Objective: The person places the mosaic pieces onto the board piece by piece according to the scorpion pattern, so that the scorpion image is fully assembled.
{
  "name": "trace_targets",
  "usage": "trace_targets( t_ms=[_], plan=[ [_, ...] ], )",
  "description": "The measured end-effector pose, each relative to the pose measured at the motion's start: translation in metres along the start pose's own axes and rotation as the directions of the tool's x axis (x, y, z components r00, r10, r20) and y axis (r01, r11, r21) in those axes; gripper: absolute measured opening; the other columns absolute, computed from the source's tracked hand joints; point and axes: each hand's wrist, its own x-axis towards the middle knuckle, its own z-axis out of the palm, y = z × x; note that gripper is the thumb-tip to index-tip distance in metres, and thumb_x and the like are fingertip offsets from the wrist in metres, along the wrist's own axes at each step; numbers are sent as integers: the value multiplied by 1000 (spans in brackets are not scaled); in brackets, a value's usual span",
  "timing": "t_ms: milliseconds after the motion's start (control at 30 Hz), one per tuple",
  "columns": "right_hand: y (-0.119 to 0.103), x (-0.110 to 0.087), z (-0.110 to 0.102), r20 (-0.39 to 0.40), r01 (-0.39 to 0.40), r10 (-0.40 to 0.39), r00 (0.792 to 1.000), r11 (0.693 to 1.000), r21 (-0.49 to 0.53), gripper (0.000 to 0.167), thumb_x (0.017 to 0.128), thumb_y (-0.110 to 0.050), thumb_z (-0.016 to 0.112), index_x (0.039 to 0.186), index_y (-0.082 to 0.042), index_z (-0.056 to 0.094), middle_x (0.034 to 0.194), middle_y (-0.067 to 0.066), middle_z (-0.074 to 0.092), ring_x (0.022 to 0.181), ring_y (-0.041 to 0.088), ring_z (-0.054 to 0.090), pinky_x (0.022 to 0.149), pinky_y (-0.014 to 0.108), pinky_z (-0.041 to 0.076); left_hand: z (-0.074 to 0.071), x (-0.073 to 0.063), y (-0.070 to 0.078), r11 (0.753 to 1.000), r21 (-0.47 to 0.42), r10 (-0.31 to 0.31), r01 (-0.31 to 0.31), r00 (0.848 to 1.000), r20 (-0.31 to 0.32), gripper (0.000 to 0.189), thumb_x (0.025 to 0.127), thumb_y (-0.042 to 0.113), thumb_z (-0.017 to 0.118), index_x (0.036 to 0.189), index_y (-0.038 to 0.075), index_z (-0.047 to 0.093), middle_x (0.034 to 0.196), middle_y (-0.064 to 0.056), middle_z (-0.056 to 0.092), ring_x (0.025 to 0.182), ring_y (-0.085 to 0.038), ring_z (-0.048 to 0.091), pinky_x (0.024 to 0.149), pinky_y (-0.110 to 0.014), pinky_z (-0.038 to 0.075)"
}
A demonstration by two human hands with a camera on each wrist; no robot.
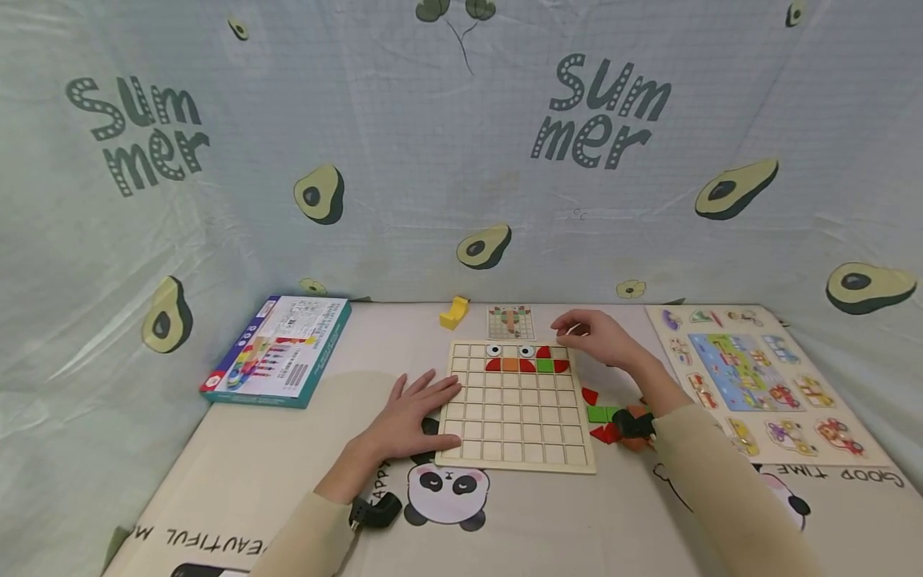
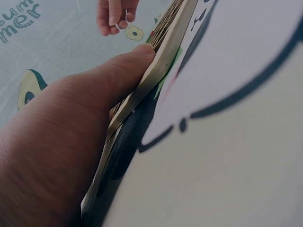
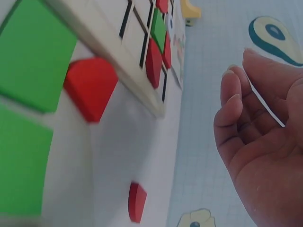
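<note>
A wooden grid board lies on the table, with red, green and orange pieces and two round eye pieces in its upper rows. My left hand rests on the board's left edge, fingers spread; in the left wrist view its thumb lies along the rim. Over the upper right corner hovers my right hand, its fingers loosely bent. No piece shows between those fingers in the right wrist view. Loose red and green pieces lie beside the board.
A small pattern card lies behind the board, beside a yellow arch-shaped piece. On the left is a flat toy box. At right lies a picture puzzle board. Orange pieces sit partly under the right wrist.
</note>
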Motion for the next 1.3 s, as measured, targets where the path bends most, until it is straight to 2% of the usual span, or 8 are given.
trace_targets(
  t_ms=[100, 233, 500, 767, 1033, 1300],
  plan=[
    [4, -8, -8, 6, -11, 11, 1000, 1000, 9, 27, 99, -12, 66, 122, 2, 67, 106, 11, 65, 91, 28, 59, 64, 37, 49, 0, 0, 0, 1000, 0, 1, -1, 1000, -1, 87, 86, 65, 66, 156, 20, 42, 162, 3, 34, 153, -29, 15, 117, -62, 1],
    [12, -17, -16, 22, -37, 37, 999, 999, 35, 29, 99, -13, 66, 124, 2, 65, 106, 12, 64, 89, 30, 58, 56, 39, 50, 0, 0, 0, 1000, 1, 4, -4, 1000, -2, 87, 86, 64, 66, 156, 20, 42, 162, 3, 34, 153, -29, 15, 117, -62, 1],
    [26, -28, -24, 26, -45, 44, 999, 998, 50, 29, 99, -10, 66, 123, 6, 63, 106, 14, 63, 91, 32, 61, 73, 42, 58, -1, 0, 1, 1000, -4, 1, -1, 1000, -6, 87, 86, 65, 66, 156, 19, 42, 162, 3, 34, 153, -30, 16, 117, -62, 0],
    [41, -37, -32, 13, -60, 59, 998, 998, 28, 29, 98, -11, 66, 122, 6, 64, 105, 13, 64, 92, 30, 63, 80, 38, 55, 0, 0, 2, 1000, -4, -6, 6, 1000, 0, 87, 86, 66, 65, 156, 20, 42, 162, 3, 34, 153, -29, 15, 117, -63, 0],
    [49, -47, -31, 48, -106, 104, 993, 994, 26, 29, 98, -15, 68, 121, 2, 65, 104, 11, 64, 91, 28, 60, 78, 35, 52, 0, 0, 1, 1000, 2, -5, 5, 1000, -5, 87, 86, 65, 66, 156, 20, 42, 162, 4, 34, 153, -29, 15, 117, -63, 1],
    [46, -62, -27, 103, -68, 66, 992, 998, 13, 27, 96, -15, 70, 118, 1, 66, 102, 8, 62, 92, 26, 55, 70, 29, 52, 1, 0, 1, 1000, 7, -9, 9, 1000, -3, 87, 85, 66, 65, 156, 21, 42, 162, 4, 34, 153, -29, 15, 117, -63, 1]
  ],
)
